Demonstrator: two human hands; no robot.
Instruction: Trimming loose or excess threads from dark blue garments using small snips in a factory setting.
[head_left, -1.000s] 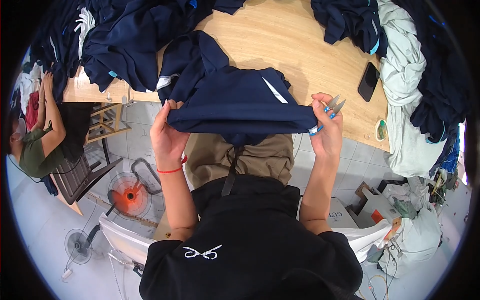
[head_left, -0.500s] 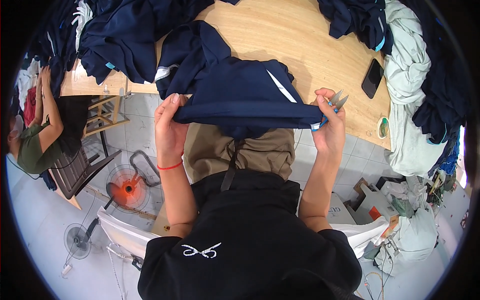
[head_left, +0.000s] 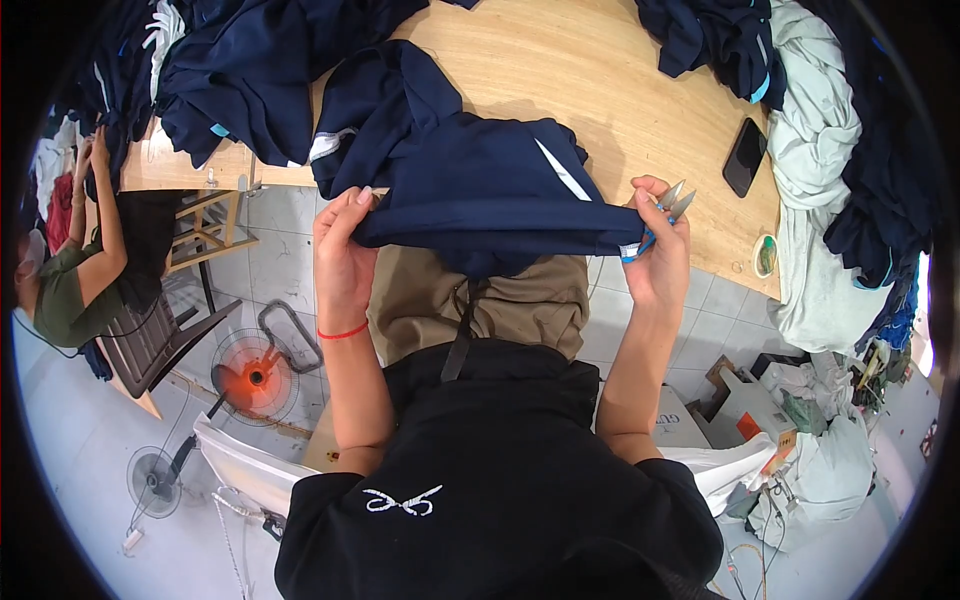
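Between my two hands a navy blue garment (head_left: 480, 165) is stretched by its folded edge, just over the near side of the table. My left hand (head_left: 343, 245) pinches the left end of that edge between thumb and fingers. At the right end, my right hand (head_left: 662, 245) grips the edge beside a small white tag, and also holds small blue-handled thread snips (head_left: 680, 200) with the blades pointing up and away. A white stripe crosses the garment's right part. The rest of the cloth lies on the wooden table (head_left: 560, 55).
Navy garments (head_left: 250, 80) are heaped at the far left, more at the far right beside pale green cloth (head_left: 815, 120). A black phone (head_left: 745, 158) lies on the table's right. At left a co-worker (head_left: 75, 280) handles cloth; fans (head_left: 255, 377) stand on the floor.
My left hand has shifted very slightly to the right, and the held edge is a little slacker. At left, the co-worker's hands have moved a little.
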